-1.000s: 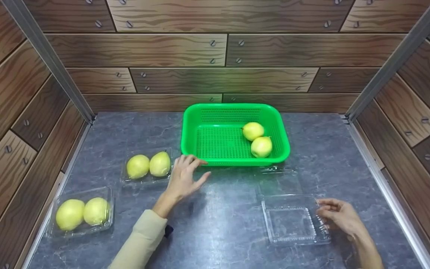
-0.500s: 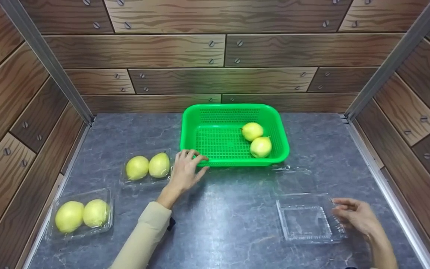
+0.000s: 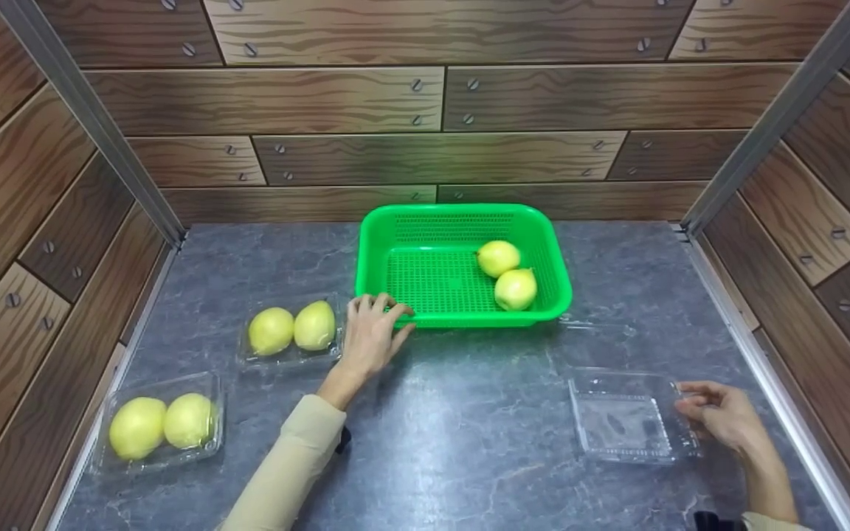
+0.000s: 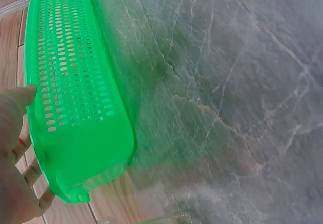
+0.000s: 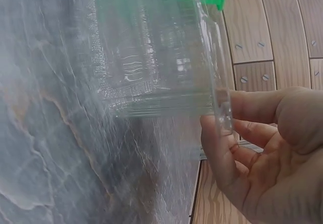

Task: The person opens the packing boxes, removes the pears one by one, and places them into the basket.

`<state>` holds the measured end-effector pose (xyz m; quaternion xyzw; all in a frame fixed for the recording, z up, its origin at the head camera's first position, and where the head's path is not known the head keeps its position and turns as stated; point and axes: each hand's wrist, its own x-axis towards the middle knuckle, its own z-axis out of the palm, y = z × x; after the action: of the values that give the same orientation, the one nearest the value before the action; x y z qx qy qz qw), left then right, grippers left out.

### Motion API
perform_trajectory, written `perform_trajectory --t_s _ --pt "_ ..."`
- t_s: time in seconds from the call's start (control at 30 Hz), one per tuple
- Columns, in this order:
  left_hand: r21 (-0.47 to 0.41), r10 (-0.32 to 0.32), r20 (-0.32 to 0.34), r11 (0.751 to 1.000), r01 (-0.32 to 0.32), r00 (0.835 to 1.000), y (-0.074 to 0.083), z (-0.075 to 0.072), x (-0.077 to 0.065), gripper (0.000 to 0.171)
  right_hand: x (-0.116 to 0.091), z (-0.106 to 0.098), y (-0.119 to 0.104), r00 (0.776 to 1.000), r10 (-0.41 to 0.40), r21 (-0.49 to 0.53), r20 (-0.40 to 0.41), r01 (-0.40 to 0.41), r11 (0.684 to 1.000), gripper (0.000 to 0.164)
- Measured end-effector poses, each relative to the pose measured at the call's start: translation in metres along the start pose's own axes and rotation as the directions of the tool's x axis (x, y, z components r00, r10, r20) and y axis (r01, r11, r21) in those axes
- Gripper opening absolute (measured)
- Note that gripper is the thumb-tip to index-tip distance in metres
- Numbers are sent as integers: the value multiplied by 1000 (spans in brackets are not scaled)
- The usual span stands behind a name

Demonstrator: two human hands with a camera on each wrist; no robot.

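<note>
My left hand (image 3: 370,332) is at the front left corner of a green plastic basket (image 3: 462,321), its thumb and fingers pinching the rim. Two yellow-green pears (image 3: 516,289) lie in the basket's right half. On the right, an opened clear plastic clamshell box (image 3: 620,424) has its lid spread toward the back. My right hand (image 3: 727,417) pinches the box's right edge between thumb and fingers; the right wrist view shows the thumb on the clear rim (image 5: 219,95). The transparent lid is hard to make out.
Two clear clamshell boxes, a back one (image 3: 292,358) and a front one (image 3: 167,464), stand at the left, each with two pears. Wood-patterned walls (image 3: 440,158) enclose the grey marbled tabletop (image 3: 454,442) at the back and sides.
My right hand has moved the clear box to the right and slightly back. My left thumb has closed in toward the basket's rim; the basket and pears have stayed put.
</note>
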<state>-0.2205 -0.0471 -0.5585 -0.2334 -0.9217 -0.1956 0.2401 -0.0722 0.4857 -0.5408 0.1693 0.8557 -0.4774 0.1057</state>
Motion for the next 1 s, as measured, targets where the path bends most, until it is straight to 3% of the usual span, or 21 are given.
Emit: perform_trajectory --t_s 0.33,0.63,1.0 --pt "29 -20 -32 999 21 999 1 4 0 14 17 -11 -3 995 -68 -120 -67 60 991 52" --pt "42 -25 -22 999 26 999 2 4 2 13 32 -22 -8 988 -102 -196 -112 79 977 50" --pt "19 -26 -36 999 27 999 3 6 1 15 46 -18 -9 972 -182 -224 -150 146 964 45"
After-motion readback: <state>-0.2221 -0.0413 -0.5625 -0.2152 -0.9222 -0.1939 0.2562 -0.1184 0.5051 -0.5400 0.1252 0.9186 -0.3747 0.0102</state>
